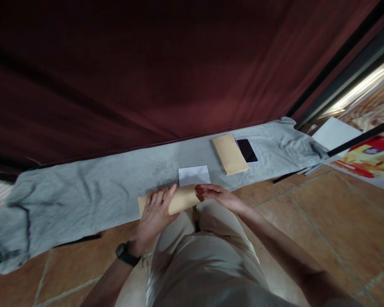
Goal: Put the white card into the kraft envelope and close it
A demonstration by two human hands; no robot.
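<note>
My left hand (156,209), with a dark watch on the wrist, lies across a brown paper envelope (184,199) and grips it, thumb on the near face. The envelope bows slightly and is held sideways just above my lap, at the front edge of the grey cloth. At its right end, the fingers of my right hand (216,195) are bent together on the mouth edge; the fingertips are in shadow, partly hidden. Just behind the envelope lies a white sheet or pad (194,175), its near part covered.
On the grey cloth-covered bench (105,179), brown envelopes (230,154) lie beside a dark-screened phone (247,150). A dark red curtain (179,76) hangs behind. To the right are a metal frame (339,81) and a red and yellow printed package (374,162). Tiled floor (307,213) lies below.
</note>
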